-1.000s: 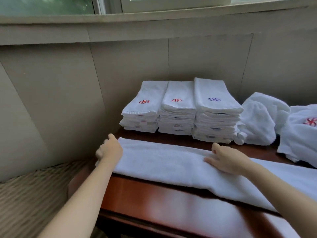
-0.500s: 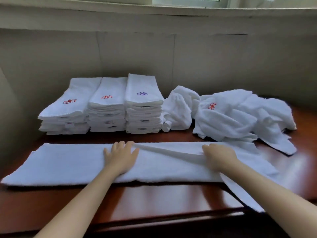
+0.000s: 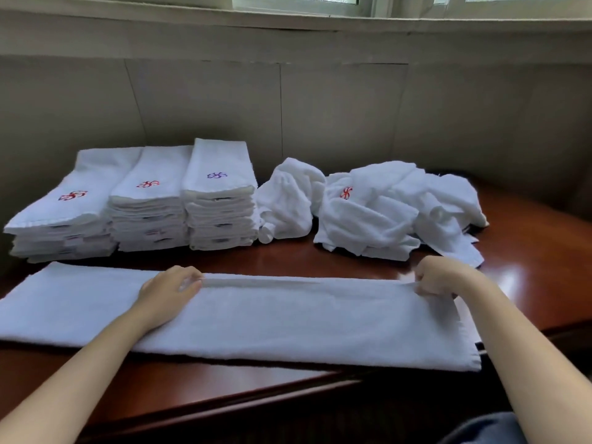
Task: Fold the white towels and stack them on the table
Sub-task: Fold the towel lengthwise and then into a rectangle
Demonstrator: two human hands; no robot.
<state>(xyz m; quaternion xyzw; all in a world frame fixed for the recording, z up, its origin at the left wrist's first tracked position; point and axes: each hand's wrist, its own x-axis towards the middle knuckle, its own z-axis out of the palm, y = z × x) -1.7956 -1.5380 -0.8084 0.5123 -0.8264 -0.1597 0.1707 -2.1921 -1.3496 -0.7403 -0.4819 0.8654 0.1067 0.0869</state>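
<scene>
We see the left hand (image 3: 166, 293) and right hand (image 3: 439, 278) each pinching the far edge of the long towel (image 3: 288, 322). It lies flat along the near edge of the table (image 3: 528, 283). A strip of bare wood separates it from the folded stacks (image 3: 150, 203) and crumpled heap (image 3: 384, 209) behind.

Bare forearms stretched forward, left hand (image 3: 169, 291) seemingly pinching the towel (image 3: 288, 322), right hand (image 3: 439, 277) curled on its edge
</scene>
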